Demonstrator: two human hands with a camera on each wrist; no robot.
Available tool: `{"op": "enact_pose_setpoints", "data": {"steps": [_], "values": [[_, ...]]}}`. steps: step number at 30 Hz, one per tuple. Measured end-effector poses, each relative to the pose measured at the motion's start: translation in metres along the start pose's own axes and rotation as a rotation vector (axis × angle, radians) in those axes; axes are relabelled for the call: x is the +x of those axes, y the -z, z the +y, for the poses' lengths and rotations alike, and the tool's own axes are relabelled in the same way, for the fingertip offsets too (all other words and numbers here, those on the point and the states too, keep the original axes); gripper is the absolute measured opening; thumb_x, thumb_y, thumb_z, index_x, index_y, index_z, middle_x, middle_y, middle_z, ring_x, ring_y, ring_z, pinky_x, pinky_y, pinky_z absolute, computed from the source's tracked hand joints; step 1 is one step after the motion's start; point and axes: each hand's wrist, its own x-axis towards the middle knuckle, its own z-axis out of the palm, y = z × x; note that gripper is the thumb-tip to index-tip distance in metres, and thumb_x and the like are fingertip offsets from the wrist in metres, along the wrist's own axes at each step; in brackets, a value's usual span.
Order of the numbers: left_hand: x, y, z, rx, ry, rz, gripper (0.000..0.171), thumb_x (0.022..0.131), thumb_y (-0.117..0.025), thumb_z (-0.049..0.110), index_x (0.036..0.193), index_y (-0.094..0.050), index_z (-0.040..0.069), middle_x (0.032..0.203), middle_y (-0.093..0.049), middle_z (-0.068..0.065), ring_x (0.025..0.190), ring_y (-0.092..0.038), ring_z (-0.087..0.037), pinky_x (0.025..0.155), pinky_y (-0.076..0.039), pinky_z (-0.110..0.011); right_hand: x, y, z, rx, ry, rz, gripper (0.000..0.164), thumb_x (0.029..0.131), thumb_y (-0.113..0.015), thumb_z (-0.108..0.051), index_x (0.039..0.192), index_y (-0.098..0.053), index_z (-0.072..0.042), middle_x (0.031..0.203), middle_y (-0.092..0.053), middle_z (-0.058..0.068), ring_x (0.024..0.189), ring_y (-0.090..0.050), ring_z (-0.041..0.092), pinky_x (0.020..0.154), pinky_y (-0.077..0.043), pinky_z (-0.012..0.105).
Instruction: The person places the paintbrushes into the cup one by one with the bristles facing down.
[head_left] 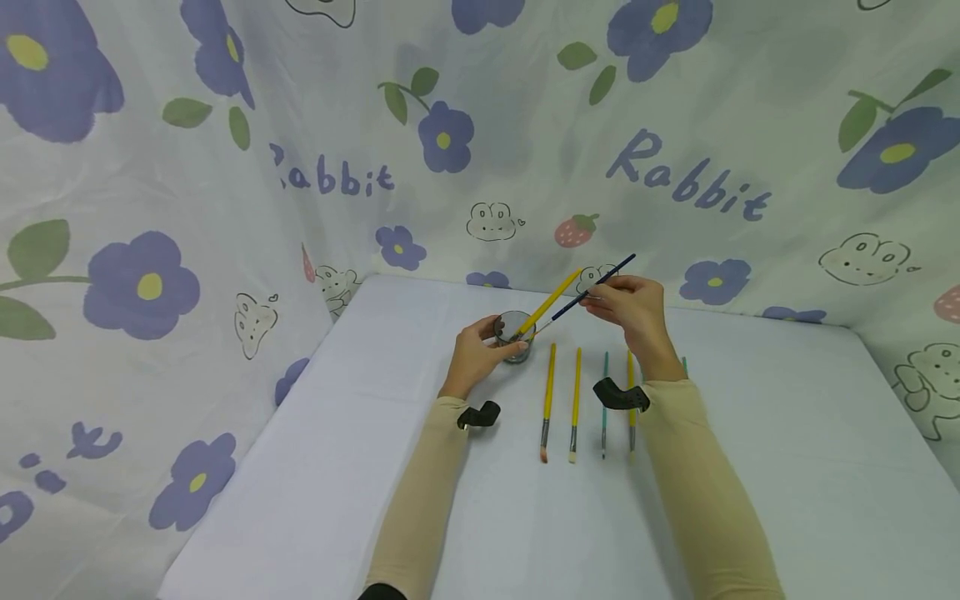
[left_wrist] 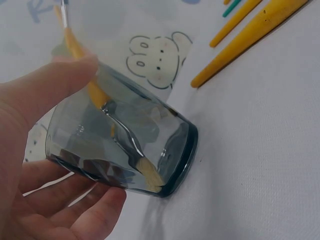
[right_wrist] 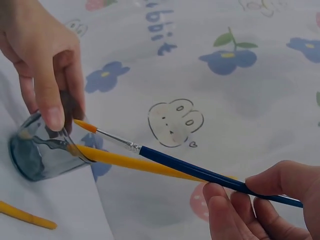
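My left hand (head_left: 480,354) grips a clear bluish drinking glass (left_wrist: 125,145), thumb on the near side and fingers round the other. Inside the glass leans a yellow-handled paintbrush (head_left: 552,300), its pale bristles at the bottom and its handle sticking out over the rim. My right hand (head_left: 630,312) pinches a dark blue paintbrush (right_wrist: 195,171) by its handle. The orange bristle tip of that brush points at the glass, close to the rim and the left thumb. In the right wrist view the blue brush crosses in front of the yellow handle.
Several paintbrushes lie side by side on the white table, among them a yellow one (head_left: 551,383), another yellow one (head_left: 577,387) and a green one (head_left: 605,400). More lie partly under the right forearm. A patterned cloth (head_left: 525,150) hangs behind the table and along its left.
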Motion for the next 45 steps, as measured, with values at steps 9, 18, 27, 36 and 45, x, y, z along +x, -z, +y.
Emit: {"op": "enact_pose_setpoints", "data": {"steps": [9, 18, 27, 36, 45], "values": [[-0.001, 0.0, 0.002, 0.019, 0.007, 0.013, 0.085, 0.079, -0.091, 0.038, 0.148, -0.055, 0.003, 0.141, -0.065, -0.013, 0.134, -0.06, -0.032, 0.108, -0.057, -0.04, 0.006, -0.017, 0.011, -0.019, 0.011, 0.023, 0.02, 0.093, -0.071, -0.002, 0.109, -0.06, 0.003, 0.087, -0.071, 0.002, 0.071, -0.077, 0.01, 0.075, -0.065, 0.024], [-0.002, 0.0, 0.002, 0.027, 0.003, 0.017, 0.084, 0.079, -0.091, 0.039, 0.148, -0.056, 0.004, 0.14, -0.065, -0.012, 0.133, -0.061, -0.032, 0.107, -0.058, -0.041, 0.007, -0.027, 0.018, -0.051, 0.019, 0.022, 0.025, 0.094, -0.071, -0.002, 0.115, -0.062, 0.009, 0.091, -0.069, 0.004, 0.072, -0.075, 0.009, 0.076, -0.065, 0.023], [-0.002, 0.0, 0.003, 0.042, 0.018, 0.024, 0.086, 0.079, -0.091, 0.039, 0.149, -0.054, 0.005, 0.141, -0.065, -0.012, 0.134, -0.061, -0.032, 0.107, -0.058, -0.042, 0.003, -0.035, 0.023, -0.093, 0.015, 0.011, 0.024, 0.095, -0.073, -0.004, 0.113, -0.064, 0.008, 0.093, -0.071, 0.005, 0.074, -0.076, 0.01, 0.077, -0.066, 0.025], [-0.002, -0.001, 0.004, 0.041, 0.015, 0.02, 0.085, 0.08, -0.091, 0.039, 0.149, -0.055, 0.005, 0.141, -0.064, -0.013, 0.133, -0.061, -0.032, 0.107, -0.058, -0.041, 0.004, -0.037, 0.027, -0.12, 0.021, -0.018, 0.024, 0.095, -0.072, -0.004, 0.113, -0.064, 0.008, 0.089, -0.07, 0.003, 0.073, -0.076, 0.009, 0.076, -0.066, 0.024], [0.0, 0.0, 0.002, 0.05, 0.012, 0.025, 0.083, 0.08, -0.09, 0.039, 0.148, -0.056, 0.005, 0.14, -0.065, -0.013, 0.133, -0.061, -0.031, 0.107, -0.058, -0.041, 0.002, -0.04, 0.029, -0.128, 0.016, -0.039, 0.024, 0.095, -0.073, -0.005, 0.113, -0.063, 0.008, 0.089, -0.07, 0.002, 0.075, -0.077, 0.011, 0.076, -0.066, 0.025]]}}
